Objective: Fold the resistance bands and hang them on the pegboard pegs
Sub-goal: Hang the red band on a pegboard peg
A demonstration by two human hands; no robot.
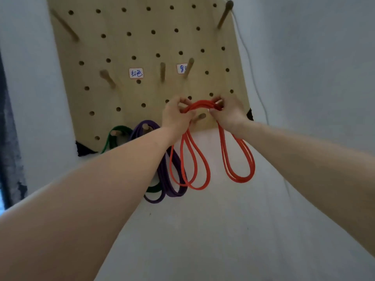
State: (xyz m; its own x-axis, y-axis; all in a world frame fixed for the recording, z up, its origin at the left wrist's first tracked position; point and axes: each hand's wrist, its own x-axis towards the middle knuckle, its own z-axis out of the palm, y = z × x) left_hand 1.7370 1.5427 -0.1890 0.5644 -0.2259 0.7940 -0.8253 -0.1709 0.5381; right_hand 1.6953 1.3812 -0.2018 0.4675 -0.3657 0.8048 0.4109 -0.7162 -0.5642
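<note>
A wooden pegboard (pixel 125 45) hangs on a white wall. My left hand (pixel 175 115) and my right hand (pixel 229 113) each grip one end of a folded red resistance band (pixel 199 105), stretched in a short arch just above a bare peg (pixel 199 117) in the bottom row. The band's loops hang down below both hands. A purple band (pixel 172 187) hangs on a peg (pixel 146 126) to the left, and a green band (pixel 110 139) hangs on the peg (pixel 115 133) beside that. My left forearm covers parts of both.
Several bare pegs stick out higher up, such as the peg (pixel 107 78) at the left, the peg (pixel 162 71) in the middle and the peg (pixel 225 14) at the top right. Two white labels (pixel 136 73) sit mid-board. A white cord (pixel 249 63) runs down the wall to the right.
</note>
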